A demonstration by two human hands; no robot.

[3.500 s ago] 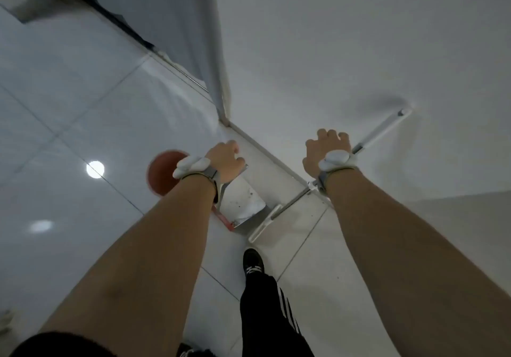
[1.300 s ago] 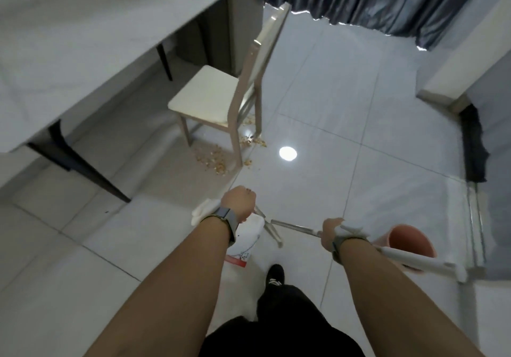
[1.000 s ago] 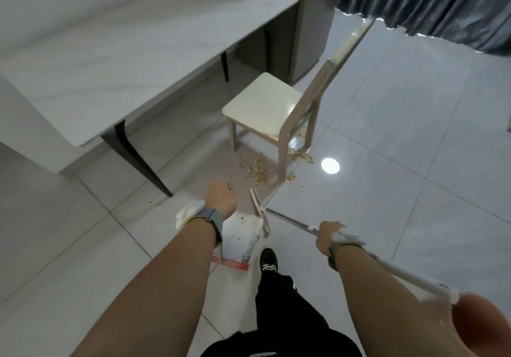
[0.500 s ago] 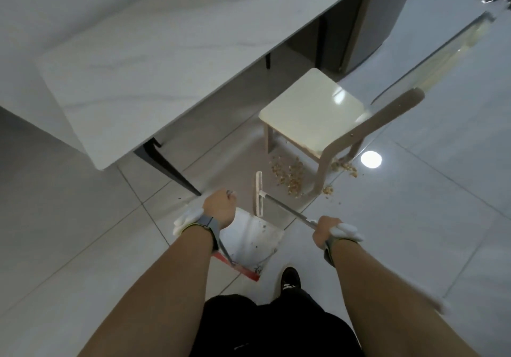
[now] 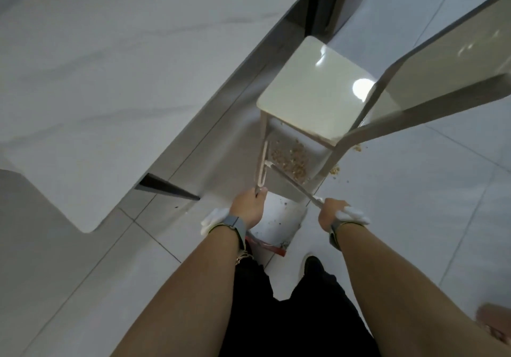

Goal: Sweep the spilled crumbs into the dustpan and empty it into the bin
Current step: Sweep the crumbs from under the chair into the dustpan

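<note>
Showing are two hands, one dustpan (image 5: 276, 218), one broom (image 5: 262, 163), one chair (image 5: 312, 88), one table (image 5: 110, 66) and one patch of crumbs (image 5: 290, 157).

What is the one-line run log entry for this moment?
left hand: holds white dustpan | right hand: grips metal broom handle | tan crumbs: under cream chair, unswept
</note>
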